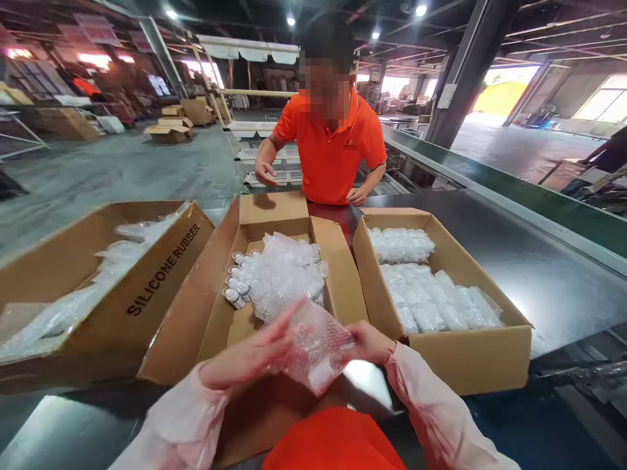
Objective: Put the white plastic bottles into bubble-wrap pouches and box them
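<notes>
Between my two hands is a clear bubble-wrap bag (318,333), held just in front of my body over the near side of the middle carton. A white item shows through its lower part; its kind cannot be made out. My left hand (257,356) grips the bag from the left, its fingertips partly hidden by the plastic. On the other side, my right hand (368,343) is closed on the bag's right edge. Beyond them, the open middle carton (337,261) contains a heap of bubble-wrap bags (289,274) beside several small white cylindrical pieces (236,294).
At right, an open carton (470,359) holds rows of bubble-wrapped packs (431,297). A carton marked SILICONE RUBBER (161,274) at left contains more bubble wrap (102,281). Across the dark metal table (553,281) stands a person in an orange shirt (333,150), hands apart from mine.
</notes>
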A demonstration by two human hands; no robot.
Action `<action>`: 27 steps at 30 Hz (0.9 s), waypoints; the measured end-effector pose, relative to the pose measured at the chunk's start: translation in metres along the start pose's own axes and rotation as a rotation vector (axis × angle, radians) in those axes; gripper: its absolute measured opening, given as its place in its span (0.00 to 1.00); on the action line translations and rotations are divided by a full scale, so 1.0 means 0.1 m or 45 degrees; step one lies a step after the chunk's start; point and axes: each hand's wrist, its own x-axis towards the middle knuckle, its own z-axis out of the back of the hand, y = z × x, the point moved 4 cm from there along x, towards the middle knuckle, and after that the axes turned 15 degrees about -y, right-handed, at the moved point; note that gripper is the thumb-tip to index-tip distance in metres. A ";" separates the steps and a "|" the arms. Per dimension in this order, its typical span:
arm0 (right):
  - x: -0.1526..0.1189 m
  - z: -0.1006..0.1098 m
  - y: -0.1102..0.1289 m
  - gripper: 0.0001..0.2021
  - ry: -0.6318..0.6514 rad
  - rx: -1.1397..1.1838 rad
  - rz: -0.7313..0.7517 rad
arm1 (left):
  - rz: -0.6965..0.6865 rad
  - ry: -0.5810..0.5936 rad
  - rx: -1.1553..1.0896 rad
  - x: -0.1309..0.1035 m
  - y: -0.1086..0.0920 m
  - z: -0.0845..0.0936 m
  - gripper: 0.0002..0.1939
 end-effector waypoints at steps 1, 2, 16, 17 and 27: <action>0.00 0.03 -0.07 0.18 -0.132 0.035 -0.038 | -0.057 -0.060 -0.041 0.02 -0.07 0.11 0.41; -0.01 0.06 -0.13 0.18 -0.262 0.067 -0.068 | -0.107 -0.121 -0.099 0.05 -0.10 0.20 0.45; -0.29 0.04 -0.04 0.21 -0.548 0.445 -0.128 | -0.465 0.056 0.273 0.39 0.56 -0.39 0.25; -0.30 0.03 -0.10 0.22 -0.572 0.512 -0.228 | -0.566 0.123 0.350 0.37 0.50 -0.40 0.24; -0.46 -0.04 0.13 0.18 -0.415 -0.114 0.494 | -0.706 0.172 0.501 0.41 0.65 -0.35 0.13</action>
